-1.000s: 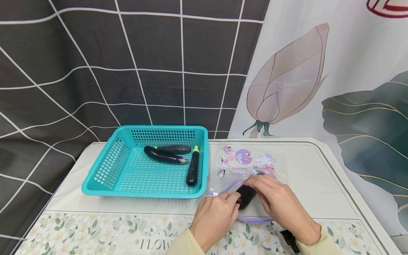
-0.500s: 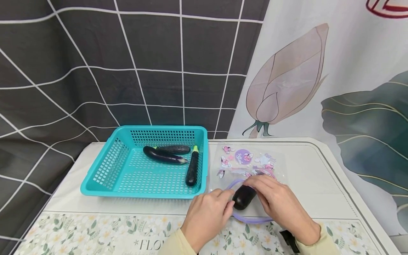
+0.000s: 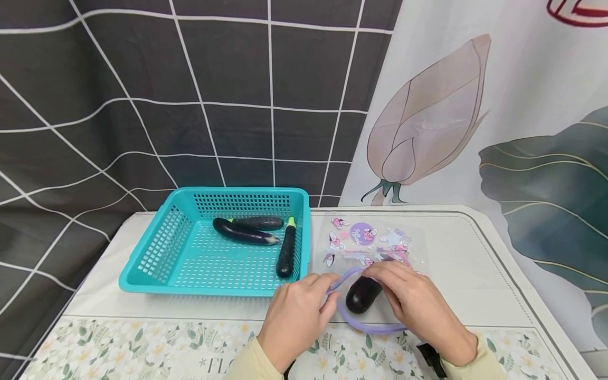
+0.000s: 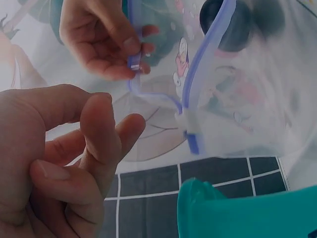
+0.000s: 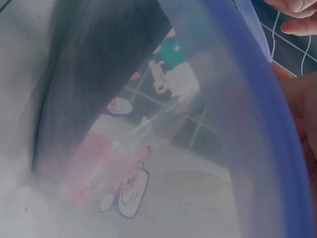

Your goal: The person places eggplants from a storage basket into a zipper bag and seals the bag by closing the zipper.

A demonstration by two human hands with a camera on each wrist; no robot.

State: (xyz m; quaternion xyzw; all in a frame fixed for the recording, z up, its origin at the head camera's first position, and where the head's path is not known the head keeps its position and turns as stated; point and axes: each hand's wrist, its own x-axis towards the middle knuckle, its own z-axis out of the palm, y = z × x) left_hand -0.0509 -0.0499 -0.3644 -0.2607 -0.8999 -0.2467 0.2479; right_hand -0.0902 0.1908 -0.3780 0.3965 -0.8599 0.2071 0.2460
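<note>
A clear zip bag [image 3: 342,237] with pink cartoon prints lies on the table, its purple zip rim [image 3: 375,328] spread into a loop. Inside it is a dark eggplant [image 3: 363,295], round end toward the mouth. My right hand [image 3: 418,301] pinches the rim between thumb and fingers, as the left wrist view shows. At the rim's left side is my left hand [image 3: 299,314]; in the left wrist view its fingers [image 4: 99,129] are loosely curled, with nothing between them. The zip slider [image 4: 185,121] hangs at the bag's corner near them. The right wrist view is mostly filled by the bag.
Left of the bag stands a turquoise basket [image 3: 218,289]. It holds a long eggplant [image 3: 244,232] and two dark vegetables with pale green ends, one at the back [image 3: 261,222] and one by the right wall [image 3: 286,250]. A floral mat [image 3: 157,343] covers the near edge.
My left hand has moved left, away from the eggplant, and more of its round end and of the purple rim shows. The right hand has stayed in place.
</note>
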